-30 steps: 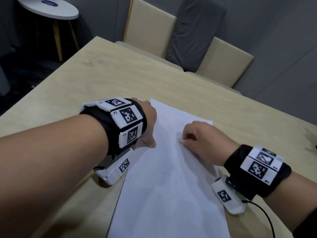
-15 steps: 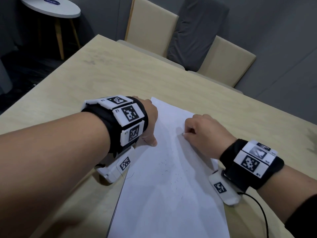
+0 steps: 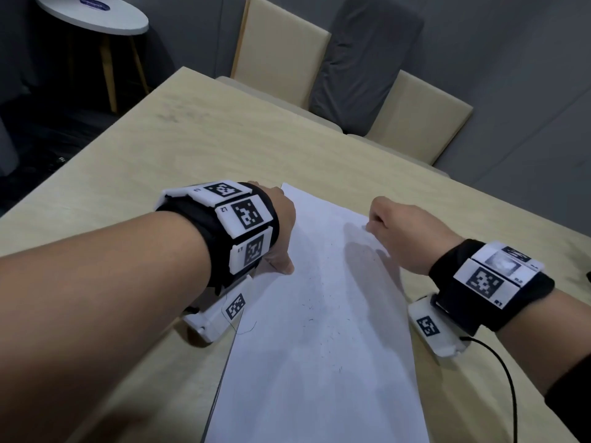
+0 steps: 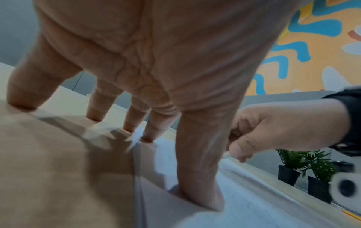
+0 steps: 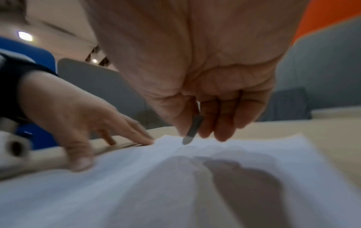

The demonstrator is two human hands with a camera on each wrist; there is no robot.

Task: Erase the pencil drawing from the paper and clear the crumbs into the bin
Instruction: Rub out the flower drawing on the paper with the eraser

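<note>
A person's left hand presses down on the left edge of a white sheet of paper lying on a pale wooden table. Its fingers are spread and straight: the thumb and the finger next to it are planted on the sheet, the other fingertips on the table just beside it. The right hand is curled near the paper's far right corner, thumb and forefinger pinching a small flat eraser whose lower end is at the sheet; whether it touches is unclear. Dark crumbs lie scattered across the middle of the paper, and a faint pencil curve shows at its left edge. Both wrists carry black bands with white coded tags. Two beige chairs stand at the far side of the table, with a grey cushion between their backs, and a round white side table stands well apart at the upper left.
</note>
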